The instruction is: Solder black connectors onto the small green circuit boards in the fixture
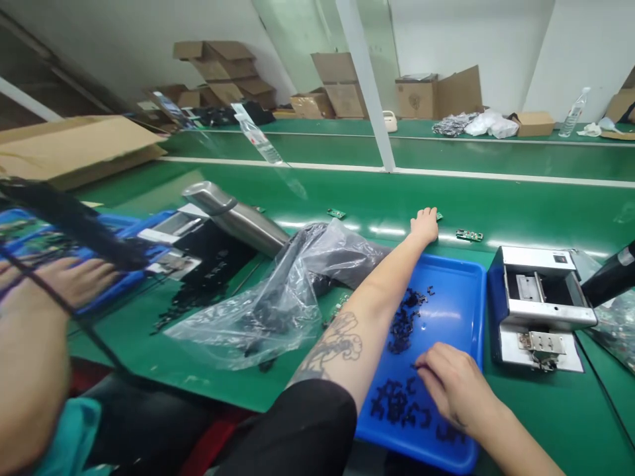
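Left hand [424,225]: stretched to the upper centre of the frame and lying knuckles-up on the green belt [520,205]. Its fingertips meet a small green board [439,215]. We cannot tell whether the fingers grip the board or only touch it.
Right hand [452,389]: in the lower right of the frame, over the blue tray [469,281]. The fingers are bent down, with the tips among the black parts [403,322]. We cannot tell whether a part is pinched.
Black parts: we see them loose inside the blue tray, in one cluster at mid-tray and another at the near edge beside the right hand.
Blue tray: lower centre-right of the frame, under the left forearm.
Second green board [469,235]: on the belt, just right of the left hand and apart from it.
Third green board [336,213]: on the belt, well left of the left hand.
Metal fixture [540,301]: just right of the tray.
Plastic bag [278,307]: crumpled at centre frame, left of the left forearm.
Co-worker's arm [30,344]: we note it at the left edge of the frame, with its hand near a second blue tray.
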`<move>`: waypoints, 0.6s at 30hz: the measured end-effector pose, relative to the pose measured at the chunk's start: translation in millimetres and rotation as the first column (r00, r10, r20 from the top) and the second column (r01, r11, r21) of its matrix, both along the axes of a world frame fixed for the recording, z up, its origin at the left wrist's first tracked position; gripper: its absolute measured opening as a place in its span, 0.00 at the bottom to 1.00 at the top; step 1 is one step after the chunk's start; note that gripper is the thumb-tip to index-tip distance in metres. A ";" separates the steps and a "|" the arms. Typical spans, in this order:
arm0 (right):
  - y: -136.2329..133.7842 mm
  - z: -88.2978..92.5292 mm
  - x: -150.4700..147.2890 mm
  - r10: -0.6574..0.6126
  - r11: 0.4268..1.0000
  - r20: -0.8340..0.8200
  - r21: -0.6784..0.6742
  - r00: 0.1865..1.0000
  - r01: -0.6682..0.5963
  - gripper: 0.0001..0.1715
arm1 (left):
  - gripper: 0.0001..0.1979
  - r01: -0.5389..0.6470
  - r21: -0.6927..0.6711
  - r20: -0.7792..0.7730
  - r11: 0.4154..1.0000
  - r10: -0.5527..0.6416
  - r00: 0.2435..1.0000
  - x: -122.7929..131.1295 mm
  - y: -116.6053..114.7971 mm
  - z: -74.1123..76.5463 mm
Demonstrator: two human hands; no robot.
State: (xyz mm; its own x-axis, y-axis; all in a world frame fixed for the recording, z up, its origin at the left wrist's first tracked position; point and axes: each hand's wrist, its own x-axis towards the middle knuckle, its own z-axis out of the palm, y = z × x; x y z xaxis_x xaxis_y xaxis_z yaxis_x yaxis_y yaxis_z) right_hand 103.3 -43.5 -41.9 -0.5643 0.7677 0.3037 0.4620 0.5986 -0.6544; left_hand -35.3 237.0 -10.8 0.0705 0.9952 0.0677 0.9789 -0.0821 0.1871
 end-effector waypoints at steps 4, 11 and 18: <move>0.5 11.0 -1.3 0.002 0.998 -0.154 -0.069 0.988 -0.013 0.12 | 0.19 0.000 -0.033 0.086 0.999 0.003 0.996 5.4 1.5 -3.7; 4.3 39.8 18.1 -0.072 0.984 -0.353 -0.178 0.933 0.008 0.12 | 0.14 0.000 -0.078 0.404 0.997 0.031 0.914 2.5 -36.7 28.0; -4.1 59.9 65.4 -0.261 0.951 -0.497 -0.278 0.828 0.133 0.05 | 0.15 0.284 -0.199 0.699 0.938 -0.067 0.712 -0.5 -180.1 44.9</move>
